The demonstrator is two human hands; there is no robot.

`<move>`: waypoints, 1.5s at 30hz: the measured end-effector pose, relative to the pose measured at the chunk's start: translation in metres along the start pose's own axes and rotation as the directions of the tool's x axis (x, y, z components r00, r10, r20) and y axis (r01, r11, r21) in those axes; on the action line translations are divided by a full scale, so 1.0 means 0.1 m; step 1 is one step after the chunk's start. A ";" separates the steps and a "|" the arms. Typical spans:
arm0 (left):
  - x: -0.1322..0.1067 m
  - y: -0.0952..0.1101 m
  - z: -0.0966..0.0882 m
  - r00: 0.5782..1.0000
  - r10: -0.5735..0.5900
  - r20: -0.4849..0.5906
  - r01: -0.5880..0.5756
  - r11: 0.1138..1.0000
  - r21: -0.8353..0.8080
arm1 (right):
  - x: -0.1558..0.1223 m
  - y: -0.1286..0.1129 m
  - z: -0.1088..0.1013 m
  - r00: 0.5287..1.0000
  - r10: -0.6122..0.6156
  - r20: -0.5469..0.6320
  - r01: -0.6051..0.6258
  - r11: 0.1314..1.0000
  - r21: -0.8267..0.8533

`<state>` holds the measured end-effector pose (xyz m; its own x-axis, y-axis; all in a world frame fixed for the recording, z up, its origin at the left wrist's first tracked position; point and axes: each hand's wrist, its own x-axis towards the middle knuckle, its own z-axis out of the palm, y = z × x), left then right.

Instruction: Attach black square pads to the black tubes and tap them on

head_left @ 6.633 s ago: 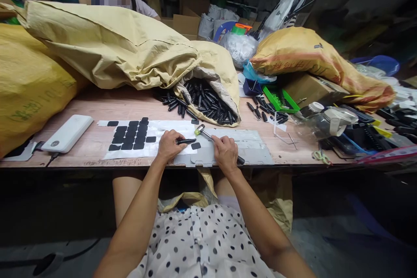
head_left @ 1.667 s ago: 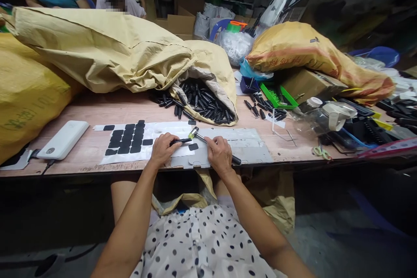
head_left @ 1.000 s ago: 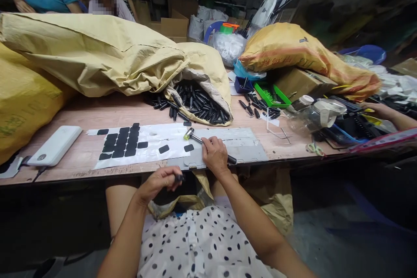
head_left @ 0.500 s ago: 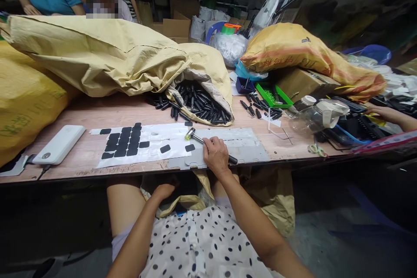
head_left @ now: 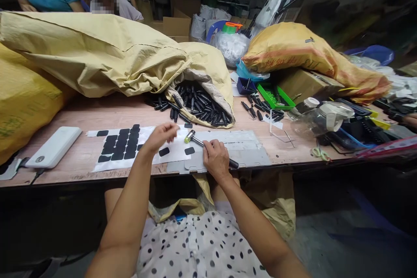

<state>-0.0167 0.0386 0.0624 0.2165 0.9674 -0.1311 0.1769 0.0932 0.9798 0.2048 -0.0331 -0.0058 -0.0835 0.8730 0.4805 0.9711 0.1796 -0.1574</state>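
Observation:
My right hand [head_left: 215,158] rests at the table's near edge, closed round the handle of a small hammer [head_left: 190,137] whose yellow-tipped head lies on a grey metal plate [head_left: 243,150]. My left hand [head_left: 161,134] hovers over a white sheet [head_left: 148,132], fingers loosely bent with nothing in them. Two loose black pads [head_left: 163,152] lie just below it, and a block of black pads [head_left: 122,147] sits on the sheet to the left. Beyond, a tan sack [head_left: 208,65] lies open, spilling black cylindrical parts [head_left: 202,106].
A white power bank [head_left: 54,153] lies at the left. Yellow sacks [head_left: 22,95] crowd the left and back. A green tray [head_left: 275,95], plastic bottle [head_left: 321,119] and scissors [head_left: 319,153] clutter the right. A paper bag [head_left: 182,206] sits between my knees. Other people sit behind.
My left hand left the table with a black part, dropped below the edge toward the bag, and has come back up over the white sheet without it. The right hand kept its grip on the hammer.

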 end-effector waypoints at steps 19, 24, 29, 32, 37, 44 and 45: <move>1.23 0.08 -0.43 0.704 -0.027 -0.710 0.348 0.885 0.311 | -0.04 -0.04 -0.05 0.999 0.020 0.039 -0.020 1.000 0.020; 0.36 -0.01 -0.24 0.867 0.098 -0.488 0.127 0.905 0.406 | -0.02 -0.04 -0.04 0.997 0.036 0.072 -0.037 0.999 0.015; -0.26 -0.38 -0.09 0.966 0.201 -0.164 -0.076 0.825 0.560 | 0.00 -0.02 -0.02 0.995 0.037 0.093 -0.038 0.999 0.009; -0.29 -0.51 -0.05 0.962 0.242 -0.124 -0.113 0.770 0.628 | 0.04 0.00 -0.02 0.992 0.046 0.118 -0.048 0.999 0.008; -0.21 -0.60 -0.02 0.940 0.323 -0.109 -0.161 0.702 0.694 | 0.11 0.00 -0.08 0.978 0.084 0.190 -0.096 0.994 0.057; -0.20 -0.66 -0.01 0.942 0.322 -0.095 -0.172 0.708 0.685 | -0.05 -0.23 -0.22 0.987 0.035 0.156 -0.089 0.930 0.356; -0.20 -0.65 -0.01 0.946 0.311 -0.095 -0.167 0.715 0.679 | -0.07 -0.27 -0.23 0.988 0.017 0.153 -0.074 0.922 0.381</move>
<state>-0.0332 0.0138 0.0011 0.1687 0.9663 0.1946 0.7421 -0.2544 0.6201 0.1841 -0.0544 0.0149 -0.1008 0.9351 0.3399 0.8161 0.2731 -0.5093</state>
